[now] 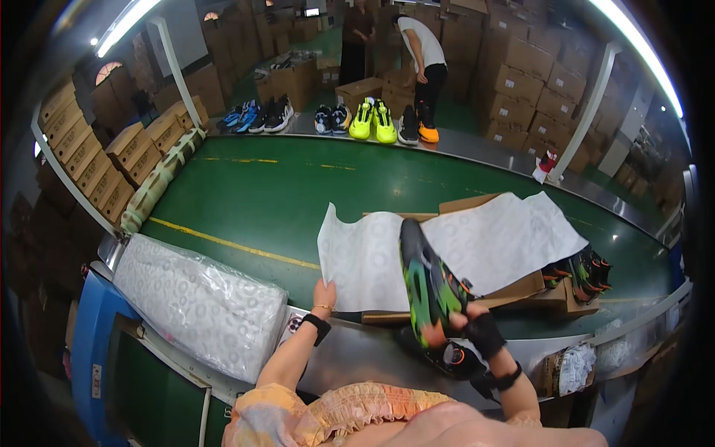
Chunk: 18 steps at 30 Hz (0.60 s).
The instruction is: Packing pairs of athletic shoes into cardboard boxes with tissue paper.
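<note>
My left hand (325, 296) is closed on the near left corner of a white patterned sheet of wrapping paper (363, 257). That sheet lies over an open cardboard shoebox, with its left end curling up. My right hand (480, 328), in a black fingerless glove, grips a black, green and orange sneaker (428, 272) by one end. The sneaker is tilted over the paper. Below it, a second dark sneaker (453, 357) shows close to my right hand; whether I hold that one too, I cannot tell.
A plastic-wrapped stack of paper (201, 302) lies at left. Several shoes, including a yellow pair (372, 121), line the far ledge of the green belt (246, 186). More dark sneakers (590, 272) sit in a box at right. Shoeboxes (89, 167) are stacked at far left. Two people stand beyond.
</note>
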Available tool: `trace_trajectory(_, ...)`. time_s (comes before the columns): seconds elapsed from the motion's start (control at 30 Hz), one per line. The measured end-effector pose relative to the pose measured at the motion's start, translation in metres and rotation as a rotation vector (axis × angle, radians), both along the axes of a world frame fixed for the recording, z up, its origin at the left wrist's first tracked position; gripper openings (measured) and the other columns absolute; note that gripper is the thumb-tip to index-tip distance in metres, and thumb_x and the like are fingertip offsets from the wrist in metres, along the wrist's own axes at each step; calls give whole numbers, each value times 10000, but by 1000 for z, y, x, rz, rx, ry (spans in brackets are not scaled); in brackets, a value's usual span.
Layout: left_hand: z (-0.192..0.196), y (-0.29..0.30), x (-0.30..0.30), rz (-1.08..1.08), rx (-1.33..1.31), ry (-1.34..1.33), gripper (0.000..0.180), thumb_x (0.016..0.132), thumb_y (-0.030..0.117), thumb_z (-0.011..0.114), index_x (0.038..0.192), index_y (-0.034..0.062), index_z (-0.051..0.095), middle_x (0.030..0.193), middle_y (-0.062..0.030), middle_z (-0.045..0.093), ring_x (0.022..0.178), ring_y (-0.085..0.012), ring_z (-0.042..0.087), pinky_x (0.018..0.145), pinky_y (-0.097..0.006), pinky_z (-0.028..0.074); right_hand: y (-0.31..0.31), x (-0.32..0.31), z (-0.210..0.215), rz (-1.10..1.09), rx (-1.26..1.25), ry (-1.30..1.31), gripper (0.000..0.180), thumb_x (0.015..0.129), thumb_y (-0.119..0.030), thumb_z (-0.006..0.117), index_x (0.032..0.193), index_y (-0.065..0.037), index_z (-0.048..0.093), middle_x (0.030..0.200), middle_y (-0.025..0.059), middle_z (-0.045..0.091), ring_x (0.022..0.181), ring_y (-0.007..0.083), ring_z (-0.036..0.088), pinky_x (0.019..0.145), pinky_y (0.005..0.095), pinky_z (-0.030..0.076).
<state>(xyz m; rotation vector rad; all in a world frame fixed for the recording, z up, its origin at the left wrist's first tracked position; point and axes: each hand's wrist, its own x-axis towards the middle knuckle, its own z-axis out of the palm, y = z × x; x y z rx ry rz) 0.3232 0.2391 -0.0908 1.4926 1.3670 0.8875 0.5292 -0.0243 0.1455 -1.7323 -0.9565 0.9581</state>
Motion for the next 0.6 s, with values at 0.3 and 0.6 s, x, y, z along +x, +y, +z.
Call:
trace_trajectory(0.3,97,-27,41,-327,274,-349,313,783,235,550,956,-23,512,782,-187,590,703,-270,576,639,-349,452,156,9,-183,-138,37,9,302,688,-321,598,612,-29,590,542,91,552,543,195,549,514,326,424)
trace_trajectory(0.6,63,-14,56,-638,507,252,557,793,385,519,1216,49,387,1180,-203,444,1118,-373,390,897,-420,347,103,18,-137,211,-222,-1129,437,656,-313,608,1044,-128,528,1201,136,409,1155,274,335,901,609,180)
